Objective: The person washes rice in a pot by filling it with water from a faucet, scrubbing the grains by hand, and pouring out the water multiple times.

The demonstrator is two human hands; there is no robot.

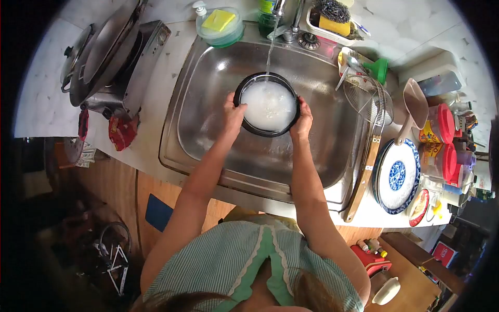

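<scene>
Stands at a pale counter (165,78) with a wide steel sink (249,161) set into it. Has open room across the basin to the left, right and near of both hands, with the sink's near edge running below the forearms (210,161). Has a stove (153,44) at the left, bearing tilted pans (106,57). Has stacked blue-and-white plates (387,195) at the right, just beside a strainer (364,177) with its wooden handle lying along the sink's right edge.

Holds a black bowl (267,134) in the far middle of the sink. Cannot tell about contact between base and basin floor. Grips its left side with the left hand (235,115), thumb over the rim, and its right side with the right hand (302,120), fingers curled close against the wall. Contains cloudy white liquid (267,112), bubbling in the middle.

Has a tub (223,39) of bluish-green liquid at the far left corner, topped by a yellow sponge (218,20). Takes in a thin stream of water (269,52) at the bowl's far side, falling from the faucet (279,9).
</scene>
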